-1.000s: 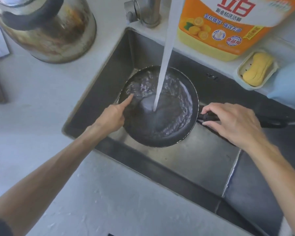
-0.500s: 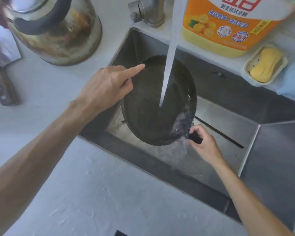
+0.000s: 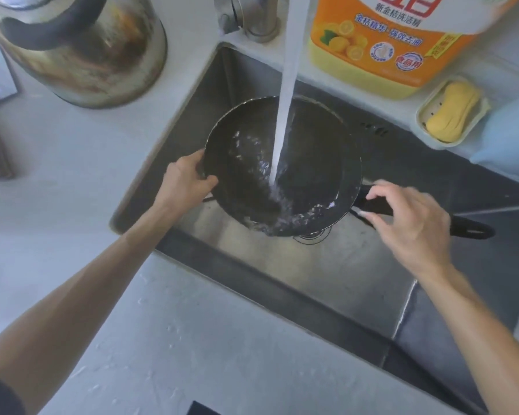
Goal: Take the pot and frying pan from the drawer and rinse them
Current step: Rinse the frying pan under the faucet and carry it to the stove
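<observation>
1. Head view, step in hand: rinsing of the frying pan [image 3: 306,163] under way; the pan sits tilted inside the sink [image 3: 336,265], under the water stream [image 3: 285,94] falling from the faucet [image 3: 252,16] at 12 o'clock; water pools toward its lower edge at 6 o'clock.
2. Head view, grip: left hand [image 3: 183,184] pinches the pan rim at 9 o'clock, thumb inside; right hand [image 3: 411,223] hovers with fingers spread over the handle [image 3: 468,230] at 3 o'clock; contact there cannot be told.
3. Head view, surroundings: kettle [image 3: 81,49] on the counter [image 3: 72,163] at 10 o'clock; detergent bottle [image 3: 381,52] and soap dish [image 3: 450,115] at 1 to 2 o'clock; pot not in sight.
4. Judgement, next move: right hand to close on the handle, then tip the pan to drain; the pot remains to be rinsed.
</observation>
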`<state>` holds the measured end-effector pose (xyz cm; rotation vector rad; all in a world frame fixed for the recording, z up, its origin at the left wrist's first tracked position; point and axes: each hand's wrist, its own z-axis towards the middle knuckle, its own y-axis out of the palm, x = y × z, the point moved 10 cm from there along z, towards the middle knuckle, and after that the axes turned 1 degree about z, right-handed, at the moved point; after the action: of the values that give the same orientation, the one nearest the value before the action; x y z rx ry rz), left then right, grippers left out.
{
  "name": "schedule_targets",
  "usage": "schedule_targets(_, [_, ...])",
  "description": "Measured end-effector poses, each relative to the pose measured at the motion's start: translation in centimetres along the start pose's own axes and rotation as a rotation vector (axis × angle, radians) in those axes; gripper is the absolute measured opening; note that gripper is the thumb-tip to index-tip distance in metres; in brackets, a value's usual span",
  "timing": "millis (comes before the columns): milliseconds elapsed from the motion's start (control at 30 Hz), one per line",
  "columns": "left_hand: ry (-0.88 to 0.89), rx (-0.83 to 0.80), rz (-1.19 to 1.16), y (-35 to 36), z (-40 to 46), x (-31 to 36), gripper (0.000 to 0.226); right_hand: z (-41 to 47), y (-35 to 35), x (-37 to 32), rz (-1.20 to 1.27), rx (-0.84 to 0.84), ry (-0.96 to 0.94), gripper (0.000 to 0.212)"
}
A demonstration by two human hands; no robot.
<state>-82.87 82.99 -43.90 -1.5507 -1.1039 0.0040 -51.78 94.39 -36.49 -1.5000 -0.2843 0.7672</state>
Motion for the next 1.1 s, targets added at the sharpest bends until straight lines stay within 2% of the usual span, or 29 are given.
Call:
schedule_targets(100, [0.008, -0.049, -0.122, 1.4, -0.1, 0.8, 0.025, 0.0, -1.3, 0.6, -0.032, 0.09, 0.047, 0.042])
schedule_targets(200, [0.089, 0.006, -0.235, 1.5, -0.4, 1.7, 0.031, 0.1, -0.2, 1.7, -0.068, 0.05, 0.094, 0.056])
schedule_targets(333, [0.191, 0.049, -0.36, 0.7, -0.3, 2.8, 0.036, -0.2, 1.9, 3.1, -0.045, -0.066, 0.148, 0.036])
schedule_targets(467, [0.353, 0.013, -0.414, 0.1, -0.4, 4.9, 0.041, -1.6, 5.6, 4.6, 0.309, -0.305, 0.352, 0.033])
schedule_targets(633, [0.329, -0.09, -0.318, 0.1, 0.9, 4.6, 0.042, -3.4, 7.0, 4.1, 0.639, -0.352, 0.407, 0.042])
schedule_targets(767, [0.26, -0.327, -0.042, 1.9, 1.1, 2.3, 0.065, -3.9, 6.6, 4.0, 0.605, -0.295, 0.362, 0.045])
schedule_targets(833, [0.207, -0.46, -0.154, 3.0, 0.3, 1.8, 0.071, -3.7, 5.9, 3.7, 0.502, -0.256, 0.303, 0.047])
schedule_targets(900, [0.137, -0.54, -0.35, 3.5, -0.5, 1.6, 0.065, -3.3, 5.0, 3.1, 0.409, -0.205, 0.249, 0.047])
schedule_targets(1000, [0.112, -0.523, -0.487, 3.0, -1.1, 1.8, 0.051, -2.8, 4.8, 3.1, 0.393, -0.178, 0.257, 0.049])
schedule_targets(1100, [0.174, -0.392, -0.49, 0.6, -0.6, 3.6, 0.052, -2.9, 6.9, 3.1, 0.571, -0.203, 0.352, 0.054])
